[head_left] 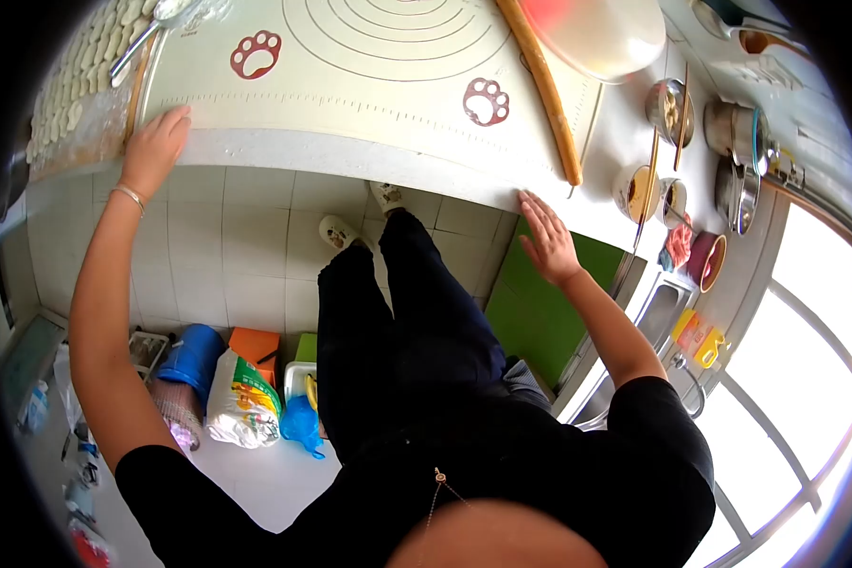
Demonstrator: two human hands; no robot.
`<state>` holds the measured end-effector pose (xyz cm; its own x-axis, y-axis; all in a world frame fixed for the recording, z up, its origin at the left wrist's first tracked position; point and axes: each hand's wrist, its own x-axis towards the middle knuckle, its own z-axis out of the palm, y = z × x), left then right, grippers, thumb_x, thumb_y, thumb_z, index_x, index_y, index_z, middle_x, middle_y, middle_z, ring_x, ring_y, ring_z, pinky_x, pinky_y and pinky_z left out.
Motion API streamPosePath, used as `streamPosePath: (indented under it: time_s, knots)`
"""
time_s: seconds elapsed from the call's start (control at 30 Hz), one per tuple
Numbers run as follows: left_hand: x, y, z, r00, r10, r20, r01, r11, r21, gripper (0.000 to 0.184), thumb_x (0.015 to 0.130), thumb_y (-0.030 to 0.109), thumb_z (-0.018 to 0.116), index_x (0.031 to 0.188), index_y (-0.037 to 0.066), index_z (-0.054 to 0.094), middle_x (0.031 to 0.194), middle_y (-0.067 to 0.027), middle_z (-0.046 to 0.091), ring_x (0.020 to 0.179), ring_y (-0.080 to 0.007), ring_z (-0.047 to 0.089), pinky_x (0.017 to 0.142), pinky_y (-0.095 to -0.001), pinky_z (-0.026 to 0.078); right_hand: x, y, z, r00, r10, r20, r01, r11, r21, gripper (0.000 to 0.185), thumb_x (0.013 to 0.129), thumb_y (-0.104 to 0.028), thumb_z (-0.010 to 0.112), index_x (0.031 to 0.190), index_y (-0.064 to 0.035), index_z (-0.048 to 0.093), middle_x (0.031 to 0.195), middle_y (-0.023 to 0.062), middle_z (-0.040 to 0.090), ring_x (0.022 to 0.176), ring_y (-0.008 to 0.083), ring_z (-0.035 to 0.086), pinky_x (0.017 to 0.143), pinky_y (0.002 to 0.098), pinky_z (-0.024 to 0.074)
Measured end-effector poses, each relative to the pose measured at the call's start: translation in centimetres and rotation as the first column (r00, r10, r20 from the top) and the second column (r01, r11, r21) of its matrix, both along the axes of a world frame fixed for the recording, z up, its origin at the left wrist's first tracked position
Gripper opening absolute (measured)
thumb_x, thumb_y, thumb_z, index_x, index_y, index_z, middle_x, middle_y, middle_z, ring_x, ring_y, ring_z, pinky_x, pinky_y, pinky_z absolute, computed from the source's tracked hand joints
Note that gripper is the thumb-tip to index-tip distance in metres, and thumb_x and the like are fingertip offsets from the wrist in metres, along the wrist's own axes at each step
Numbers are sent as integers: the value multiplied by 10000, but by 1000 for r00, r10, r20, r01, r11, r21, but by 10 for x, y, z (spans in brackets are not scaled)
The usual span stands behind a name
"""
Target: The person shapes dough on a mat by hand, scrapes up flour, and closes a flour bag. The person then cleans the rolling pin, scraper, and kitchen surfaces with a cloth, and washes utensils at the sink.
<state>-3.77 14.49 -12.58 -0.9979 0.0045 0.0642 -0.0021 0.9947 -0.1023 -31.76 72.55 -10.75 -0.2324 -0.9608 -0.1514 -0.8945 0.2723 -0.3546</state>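
Note:
My left hand (158, 144) rests on the front edge of the white counter (350, 151), at the lower left corner of a cream baking mat (379, 109) with printed circles and paw prints. It holds nothing, and its fingers lie stretched out. My right hand (549, 237) touches the counter edge farther right, fingers spread, holding nothing. Above it, a wooden rolling pin (544, 90) lies across the right side of the mat. Beside the pin stands a large pale bowl (606, 33). Rows of flat dough pieces (78, 80) cover the board at the left.
A spoon (137, 52) lies near the dough pieces. Small bowls (634, 192) with chopsticks, metal pots (734, 133) and a dark red pot (707, 260) stand at the right, near the sink (661, 308). Below are a blue bucket (191, 358) and a white bag (241, 402).

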Motion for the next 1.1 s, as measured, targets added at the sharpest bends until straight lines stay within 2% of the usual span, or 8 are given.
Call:
streamPosePath:
  time_s: [0.2,0.43,0.57,0.63,0.7,0.83,0.9,1.1]
  knots:
    - [2,-6,3,999,-21,27,20,999,26,88,832,84,568,904,33,572,1082,-39,583,901,-212,600,735,-334,506,8,-20,-4,1000,23,-14,-23,999,-47,663,772,-94,618,1365,-41,326,1412,112,384,1296,306,372,1048,405,345]
    - [-2,-6,9,996,-92,-2,92,996,14,106,826,66,563,923,26,565,1071,-36,572,915,-211,590,722,-340,504,22,-34,4,991,-125,-35,125,992,-12,608,823,-115,573,1368,-31,316,1403,121,397,1296,304,375,1063,405,326]
    - [-13,-8,7,997,59,47,-63,995,81,127,823,59,568,947,35,554,1034,-61,581,872,-255,594,718,-360,499,19,-30,0,992,-123,-26,123,992,-14,591,830,-117,567,1359,-15,324,1411,125,390,1307,301,363,1082,402,303]
    - [-19,-13,11,982,153,109,-167,977,131,159,820,53,570,978,44,553,1022,-80,584,861,-276,592,728,-370,491,13,-32,-3,999,45,-2,-45,999,-26,598,832,-145,578,1358,-8,328,1431,125,361,1320,296,344,1091,398,286]
    - [-27,-18,15,969,234,81,-247,936,251,145,834,56,552,979,48,540,981,-103,586,832,-299,585,716,-373,480,8,-40,-7,997,82,-7,-82,997,-2,612,839,-183,576,1366,-9,320,1445,125,338,1333,290,323,1100,393,270]
    - [-43,-24,23,954,295,50,-296,904,308,130,851,64,539,979,47,533,953,-108,592,830,-297,584,714,-365,472,10,-62,-18,971,225,-79,-219,972,84,663,875,-308,542,1401,-13,268,1490,114,254,1372,267,249,1126,376,213]
    - [-49,-28,22,959,282,16,-266,886,380,129,857,68,538,983,39,528,959,-104,592,825,-298,583,715,-352,467,16,-76,-24,961,256,-104,-245,963,113,667,894,-346,507,1409,-9,249,1498,113,230,1380,261,230,1132,369,192]
    - [-64,-34,24,957,289,-5,-270,899,346,131,869,81,524,992,40,538,970,-107,595,864,-297,577,763,-358,454,57,-141,-25,954,250,-165,-210,951,229,741,919,-489,408,1415,25,209,1518,135,153,1401,255,162,1146,358,134]
